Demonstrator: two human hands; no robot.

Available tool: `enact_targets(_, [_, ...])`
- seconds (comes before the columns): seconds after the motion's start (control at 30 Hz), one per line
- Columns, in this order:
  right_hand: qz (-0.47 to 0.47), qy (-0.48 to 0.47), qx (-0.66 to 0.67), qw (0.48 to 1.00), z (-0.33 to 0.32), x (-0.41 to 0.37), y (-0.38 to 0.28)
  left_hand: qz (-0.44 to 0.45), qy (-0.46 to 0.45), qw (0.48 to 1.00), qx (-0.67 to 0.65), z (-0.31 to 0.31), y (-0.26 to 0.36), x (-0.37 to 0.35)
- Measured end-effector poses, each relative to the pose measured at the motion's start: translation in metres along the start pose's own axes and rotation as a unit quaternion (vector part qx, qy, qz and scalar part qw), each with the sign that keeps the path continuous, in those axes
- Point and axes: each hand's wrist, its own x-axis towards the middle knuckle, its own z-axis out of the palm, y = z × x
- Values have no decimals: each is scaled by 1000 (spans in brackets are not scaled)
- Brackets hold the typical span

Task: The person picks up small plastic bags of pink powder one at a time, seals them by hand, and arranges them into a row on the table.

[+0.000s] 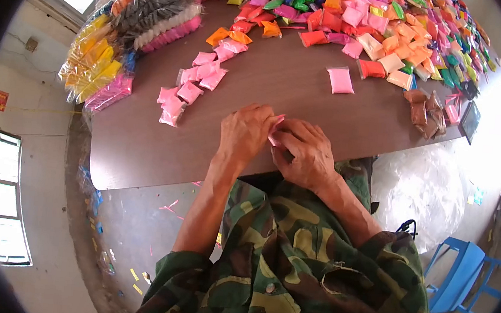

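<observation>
Close together at the table's near edge, my left hand (246, 131) and my right hand (304, 152) both pinch a small pink packet (276, 127). Most of that packet is hidden by my fingers. To the left of my hands lies a loose row of pink packets (190, 93), reaching up to a few orange packets (241, 37). Beyond my right hand, a single pink packet (340, 80) lies flat on the brown table (270, 80).
A large pile of mixed-colour packets (360, 16) covers the table's far side. Stacked bagged packets (155, 14) stand at the left. Brown packets (426, 113) lie near the right edge. A blue stool (456, 276) is on the floor at the right.
</observation>
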Motion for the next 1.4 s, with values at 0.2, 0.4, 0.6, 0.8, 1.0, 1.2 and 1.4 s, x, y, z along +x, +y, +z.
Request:
enact_targets(0.2, [14, -14, -13, 1000, -3, -3, -4, -44, 48, 998, -1, -4, -16, -3])
enact_targets(0.4, [32, 4, -12, 999, 2, -2, -1, -138, 68, 978, -144, -19, -28, -34])
enact_targets(0.6, [96, 105, 56, 988, 4, 7, -4, -191, 74, 960, -192, -29, -22, -49])
enact_targets(0.8, [153, 68, -116, 979, -12, 2, 11, -145, 99, 959, -223, -19, 1, -45])
enact_targets(1.0, [217, 9, -146, 965, -25, 0, 10, -145, 61, 965, -210, 5, 24, -40])
enact_targets(1.2, [160, 21, -94, 982, -27, -3, -6, -79, 98, 984, -125, 26, 19, -35])
enact_targets(1.4, [44, -4, -90, 995, -23, -9, 0, -136, 6, 987, -90, 9, 17, -17])
